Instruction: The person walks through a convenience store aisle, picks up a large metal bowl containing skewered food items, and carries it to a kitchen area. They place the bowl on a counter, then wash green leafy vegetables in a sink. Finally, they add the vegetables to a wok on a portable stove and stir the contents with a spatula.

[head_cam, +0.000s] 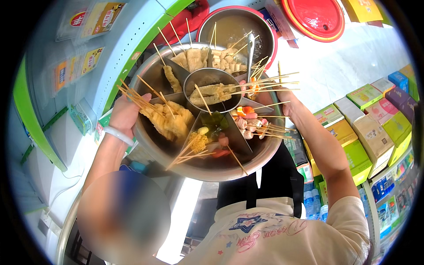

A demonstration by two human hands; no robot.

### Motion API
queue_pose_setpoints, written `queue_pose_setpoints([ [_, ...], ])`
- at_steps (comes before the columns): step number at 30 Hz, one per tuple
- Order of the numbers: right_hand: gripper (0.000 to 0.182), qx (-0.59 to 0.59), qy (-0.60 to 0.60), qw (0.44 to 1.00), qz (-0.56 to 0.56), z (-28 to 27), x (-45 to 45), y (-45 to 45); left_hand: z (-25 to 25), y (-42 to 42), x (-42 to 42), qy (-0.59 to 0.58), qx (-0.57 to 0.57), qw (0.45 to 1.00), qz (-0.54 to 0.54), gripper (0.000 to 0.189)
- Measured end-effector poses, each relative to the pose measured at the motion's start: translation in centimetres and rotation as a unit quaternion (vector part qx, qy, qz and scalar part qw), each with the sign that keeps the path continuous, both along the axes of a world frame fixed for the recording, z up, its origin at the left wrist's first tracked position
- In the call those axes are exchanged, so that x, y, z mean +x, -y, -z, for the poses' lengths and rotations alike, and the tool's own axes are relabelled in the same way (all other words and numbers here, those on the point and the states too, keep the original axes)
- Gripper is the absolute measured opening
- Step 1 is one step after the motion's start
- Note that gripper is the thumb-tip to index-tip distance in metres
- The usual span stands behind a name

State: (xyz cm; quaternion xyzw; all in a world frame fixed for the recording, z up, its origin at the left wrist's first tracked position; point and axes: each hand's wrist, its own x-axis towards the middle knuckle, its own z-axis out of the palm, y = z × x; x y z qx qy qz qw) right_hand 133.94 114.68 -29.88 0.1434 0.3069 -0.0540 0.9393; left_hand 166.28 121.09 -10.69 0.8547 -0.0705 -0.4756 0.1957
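I hold a large round divided steel pot (212, 175) at its two sides. On its left rim is my left hand (125, 107), a pale bangle on the wrist, beside skewer ends. My right hand (287, 99) is on the right rim, fingers partly hidden. The pot's compartments hold fried tofu skewers (175, 119), tofu sheets (195, 59), meatball-like skewers (248, 127), noodle-like skewers (198, 140) and dark green kelp (213, 122) in broth. More skewers (212, 94) lie in the round centre cup. A metal utensil handle (250, 54) leans at the back.
Behind the pot stands a red-rimmed pot (271, 49) of cloudy liquid. A red round lid (314, 16) lies at the back right. Packaged boxes (372, 135) line the right side. Shelving with a green edge (132, 59) curves along the left. A blurred patch covers the lower left.
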Motion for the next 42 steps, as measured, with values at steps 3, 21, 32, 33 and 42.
queue_pose_setpoints([
  [3, 0.049, 0.006, -0.007, 1.0, 0.001, 0.1, -0.1, -0.2, -0.2, 0.2, -0.4, 0.009, 0.004, 1.0, -0.001, 0.036],
  [21, 0.044, 0.0, 0.033, 0.999, -0.015, 0.5, -1.0, -0.5, 1.2, -1.1, 2.3, -0.035, 0.02, 0.999, 0.004, 0.042],
  [32, 0.044, -0.099, -0.086, 0.991, -0.026, -2.9, 0.4, 0.3, 2.9, -6.1, 3.2, -0.076, -0.083, 0.993, -0.024, 0.036],
  [33, 0.045, -0.136, -0.118, 0.983, -0.023, -1.6, -0.7, 0.1, 3.3, -6.6, 3.0, -0.04, -0.084, 0.996, -0.004, 0.038],
  [42, 0.035, -0.529, -0.498, 0.687, -0.019, -1.2, -1.3, -1.0, 15.5, -20.6, -0.1, -0.116, -0.264, 0.937, -0.195, 0.033],
])
